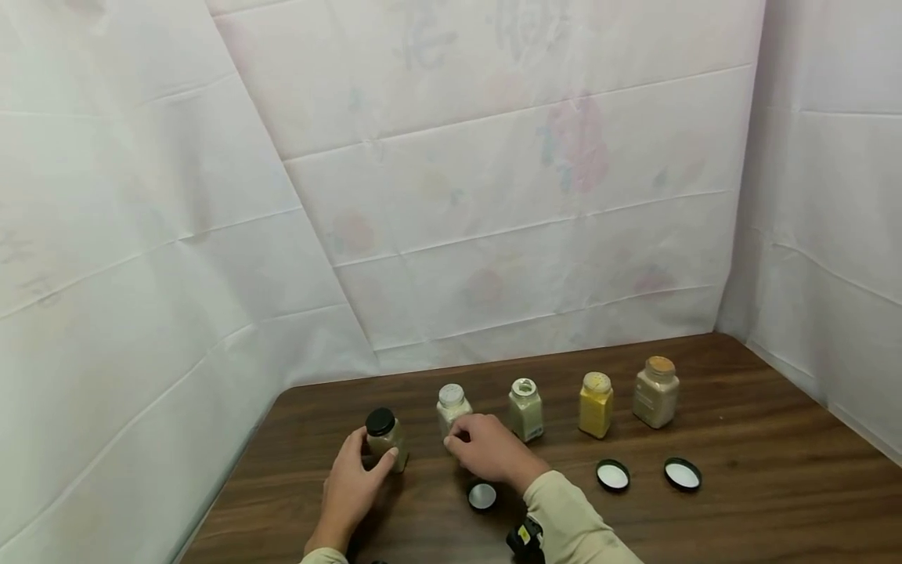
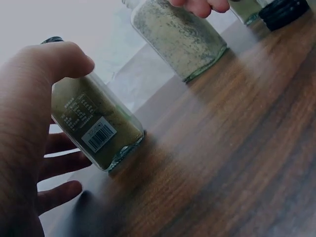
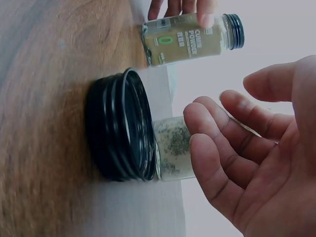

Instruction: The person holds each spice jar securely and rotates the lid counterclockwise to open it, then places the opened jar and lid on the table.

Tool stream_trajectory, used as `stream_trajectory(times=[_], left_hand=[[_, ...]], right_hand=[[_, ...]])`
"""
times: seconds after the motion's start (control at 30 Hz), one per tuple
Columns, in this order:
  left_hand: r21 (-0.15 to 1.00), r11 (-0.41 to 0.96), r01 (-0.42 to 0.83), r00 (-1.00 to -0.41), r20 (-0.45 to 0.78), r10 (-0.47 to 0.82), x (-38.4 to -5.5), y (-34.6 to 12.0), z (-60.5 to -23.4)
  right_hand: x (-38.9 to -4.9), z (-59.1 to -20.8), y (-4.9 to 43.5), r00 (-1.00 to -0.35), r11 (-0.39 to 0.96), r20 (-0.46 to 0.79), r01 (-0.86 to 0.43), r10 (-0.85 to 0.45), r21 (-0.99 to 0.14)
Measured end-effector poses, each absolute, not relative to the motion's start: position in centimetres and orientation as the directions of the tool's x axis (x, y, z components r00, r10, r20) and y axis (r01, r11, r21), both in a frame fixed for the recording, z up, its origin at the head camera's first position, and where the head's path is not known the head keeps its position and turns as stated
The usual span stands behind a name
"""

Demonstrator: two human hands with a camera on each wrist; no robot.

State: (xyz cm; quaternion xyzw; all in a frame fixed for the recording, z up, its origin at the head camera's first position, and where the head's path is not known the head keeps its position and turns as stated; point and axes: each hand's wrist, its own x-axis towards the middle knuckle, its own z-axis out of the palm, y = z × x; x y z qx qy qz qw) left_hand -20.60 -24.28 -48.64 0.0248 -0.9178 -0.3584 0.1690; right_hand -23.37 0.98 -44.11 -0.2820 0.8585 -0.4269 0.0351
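Note:
My left hand holds a square glass spice jar with a black lid, thumb on one side and fingers on the other. The right wrist view shows "cumin powder" on this jar, and a barcode is seen on it in the left wrist view. My right hand hovers in front of an uncapped jar of pale, speckled seasoning, which it partly hides. In the right wrist view the fingers are loosely bent with nothing between them. Below that hand lies an upturned black lid on the table.
To the right stand a jar of greenish powder, a yellow jar and a beige jar, all uncapped. Two upturned lids, one nearer and one farther right, lie before them. White sheeting surrounds the wooden table.

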Motion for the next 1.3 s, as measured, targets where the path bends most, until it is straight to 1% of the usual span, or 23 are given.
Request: stream_trajectory(times=[0.43,0.57,0.77,0.97,1.1,1.3], left_hand=[[0.72,0.686,0.101,-0.959,0.254,-0.125,-21.0,-24.7,-48.8],[0.754,0.643,0.134,-0.959,0.262,-0.107,-21.0,-25.0,-48.9],[0.788,0.581,0.203,-0.944,0.315,-0.099,-21.2,-25.4,-49.4],[0.802,0.564,0.197,-0.945,0.309,-0.109,-21.5,-25.7,-49.5],[0.806,0.561,0.19,-0.95,0.296,-0.103,-21.7,-25.8,-49.6],[0.829,0.528,0.185,-0.957,0.275,-0.097,-21.7,-25.8,-49.5]], right_hand=[[-23.3,-43.6,-0.5,-0.833,0.499,0.187,-0.475,-0.521,-0.725],[-23.2,-43.6,-1.2,-0.829,0.477,0.177,-0.465,-0.53,-0.746],[-22.9,-43.6,-2.8,-0.818,0.425,0.153,-0.436,-0.554,-0.793],[-23.1,-43.6,-4.3,-0.819,0.459,0.203,-0.485,-0.536,-0.744],[-23.2,-43.6,-5.1,-0.83,0.484,0.221,-0.491,-0.511,-0.724],[-23.4,-43.5,-6.0,-0.851,0.415,0.263,-0.464,-0.455,-0.782]])
